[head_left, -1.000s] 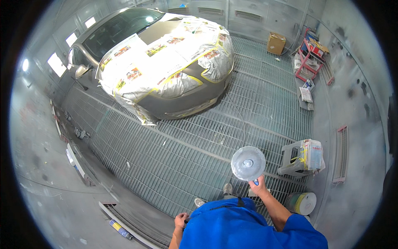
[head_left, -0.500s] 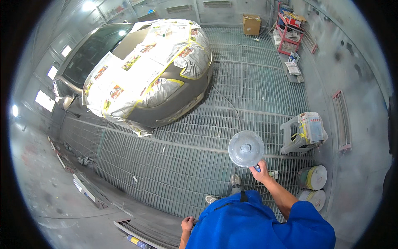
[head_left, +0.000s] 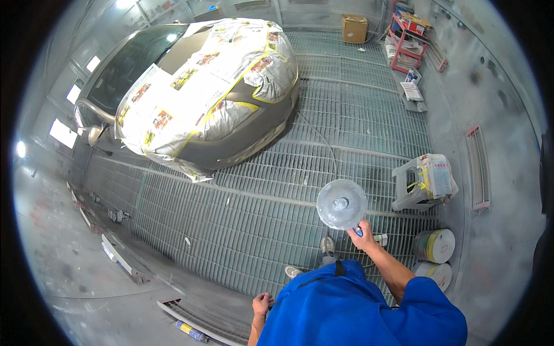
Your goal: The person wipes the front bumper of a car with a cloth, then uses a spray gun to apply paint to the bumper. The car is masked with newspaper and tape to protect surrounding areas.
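My right hand (head_left: 362, 235) is closed round the handle of a spray gun (head_left: 358, 231), out in front of my body. Its round greyish paint cup (head_left: 341, 204), lid upward, hides most of the gun. Down by my left hip, my left hand (head_left: 262, 304) has its fingers curled in; whatever they hold, if anything, is hidden. Ahead to the left stands a car (head_left: 242, 135), its bonnet and front covered with masking paper (head_left: 199, 86) edged in yellow tape. A wide stretch of floor separates the gun from the car.
A thin hose (head_left: 323, 140) lies across the grated floor (head_left: 248, 225). On my right are a grey stool (head_left: 407, 184) with paper over it and two paint pails (head_left: 443, 246). Farther off stand a red rack (head_left: 404, 52) and a cardboard box (head_left: 354, 29). A tube (head_left: 191, 331) lies lower left.
The view has shifted slightly, with the car and far objects a little higher in the picture. My right hand keeps the spray gun in nearly the same place; my left hand has lifted slightly.
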`<state>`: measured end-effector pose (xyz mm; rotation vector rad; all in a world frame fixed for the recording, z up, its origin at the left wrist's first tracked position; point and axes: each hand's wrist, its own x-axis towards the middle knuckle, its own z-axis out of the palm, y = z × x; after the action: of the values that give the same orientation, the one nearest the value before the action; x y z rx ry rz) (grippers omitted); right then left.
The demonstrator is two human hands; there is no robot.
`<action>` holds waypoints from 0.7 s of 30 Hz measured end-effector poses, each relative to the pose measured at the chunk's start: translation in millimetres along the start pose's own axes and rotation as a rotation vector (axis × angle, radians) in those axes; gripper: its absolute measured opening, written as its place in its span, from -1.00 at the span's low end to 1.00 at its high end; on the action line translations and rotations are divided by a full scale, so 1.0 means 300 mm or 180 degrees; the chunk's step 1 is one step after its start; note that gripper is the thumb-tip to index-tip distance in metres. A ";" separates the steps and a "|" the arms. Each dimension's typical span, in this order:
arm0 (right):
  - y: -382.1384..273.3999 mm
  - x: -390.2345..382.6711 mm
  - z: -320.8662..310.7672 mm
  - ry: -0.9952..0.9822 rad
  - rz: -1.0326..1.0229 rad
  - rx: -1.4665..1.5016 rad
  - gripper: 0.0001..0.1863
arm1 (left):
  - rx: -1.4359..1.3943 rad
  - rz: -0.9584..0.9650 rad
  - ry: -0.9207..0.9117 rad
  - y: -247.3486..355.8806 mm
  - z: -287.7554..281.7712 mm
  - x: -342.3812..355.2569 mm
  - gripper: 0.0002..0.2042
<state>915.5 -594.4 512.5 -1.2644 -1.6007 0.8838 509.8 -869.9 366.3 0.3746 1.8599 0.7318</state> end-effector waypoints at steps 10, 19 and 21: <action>0.016 0.018 0.071 -0.0356 -0.0253 -0.0231 -0.73 | 0.0163 0.0261 0.0152 -0.093 -0.016 -0.025 -0.71; -0.103 0.066 0.235 -0.1005 -0.0343 0.0049 -0.75 | 0.0035 0.0135 0.0414 -0.112 0.014 -0.067 -0.70; -0.148 0.089 0.272 -0.1056 -0.0605 0.0119 -0.75 | 0.0106 0.0063 0.0451 -0.123 0.023 -0.071 -0.70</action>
<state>821.6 -579.2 529.8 -0.9549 -1.9178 1.0355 527.3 -907.9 356.3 0.3711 2.0061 0.7583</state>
